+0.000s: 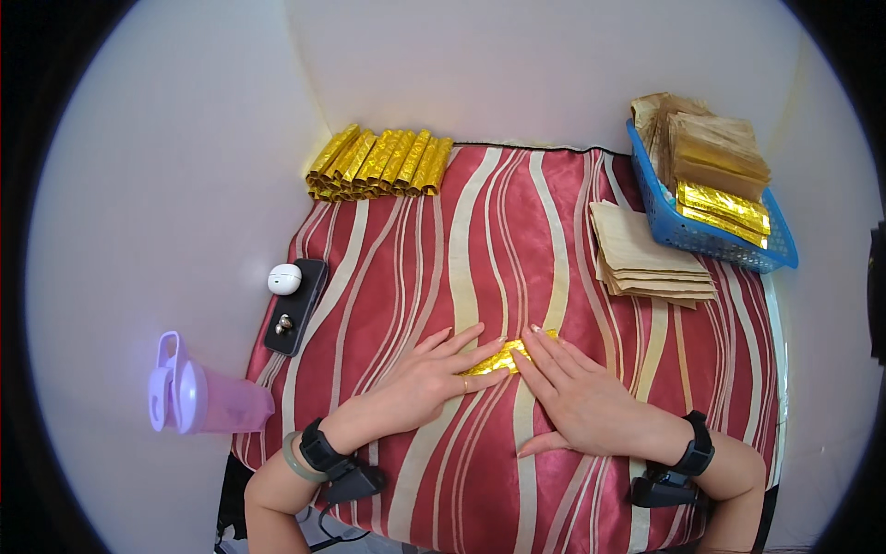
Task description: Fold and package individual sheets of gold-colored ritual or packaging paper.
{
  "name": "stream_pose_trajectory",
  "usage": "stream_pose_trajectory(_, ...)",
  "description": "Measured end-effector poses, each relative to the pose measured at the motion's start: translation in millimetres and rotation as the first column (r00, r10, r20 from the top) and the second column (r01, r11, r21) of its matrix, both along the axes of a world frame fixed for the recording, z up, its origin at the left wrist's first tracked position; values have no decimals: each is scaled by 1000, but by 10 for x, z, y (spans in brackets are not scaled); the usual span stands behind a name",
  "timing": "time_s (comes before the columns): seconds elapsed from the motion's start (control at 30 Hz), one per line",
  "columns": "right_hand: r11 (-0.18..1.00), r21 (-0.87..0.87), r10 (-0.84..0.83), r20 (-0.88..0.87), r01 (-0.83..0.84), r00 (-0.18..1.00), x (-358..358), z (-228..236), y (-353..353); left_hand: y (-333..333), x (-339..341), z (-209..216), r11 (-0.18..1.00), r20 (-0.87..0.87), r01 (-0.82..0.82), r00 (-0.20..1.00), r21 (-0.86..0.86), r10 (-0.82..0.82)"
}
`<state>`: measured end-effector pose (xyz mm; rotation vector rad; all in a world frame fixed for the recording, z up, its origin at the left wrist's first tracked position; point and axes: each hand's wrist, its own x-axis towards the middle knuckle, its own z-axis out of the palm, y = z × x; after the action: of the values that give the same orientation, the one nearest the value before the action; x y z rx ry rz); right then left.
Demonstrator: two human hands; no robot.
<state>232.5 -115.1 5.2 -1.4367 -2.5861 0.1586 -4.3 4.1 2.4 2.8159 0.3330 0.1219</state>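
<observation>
A narrow piece of gold foil paper (501, 358) lies on the striped red cloth in front of me, partly covered by my fingers. My left hand (426, 380) rests over its left part with the fingers stretched out. Across its right part lies my right hand (588, 403), palm down, fingers straight and thumb apart. Both hands press flat on the foil paper without gripping it. Whether the piece is folded or rolled cannot be made out under the fingers.
Rolled gold foil tubes (383, 162) are stacked at the far left. A blue basket (724, 247) holds brown paper and gold foil; a brown paper stack (651, 254) lies beside it. At left are a phone (300, 309), white earbud case (284, 279) and purple bottle (221, 403).
</observation>
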Motion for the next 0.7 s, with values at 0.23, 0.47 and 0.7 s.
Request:
stream_pose_trajectory(0.23, 999, 12, -49, 66, 49, 997, 55, 1, -29, -26, -287, 65, 994, -77, -105, 992, -37, 102)
stream_pose_trajectory(0.47, 995, -3, -96, 93, 97, 991, -18, 53, -2, -57, -368, 29, 993, -43, -118, 992, -3, 117)
stream_pose_trajectory(0.7, 999, 20, 49, -67, -48, 997, -218, -100, 158, -39, -340, 23, 996, -57, -93, 994, -15, 92)
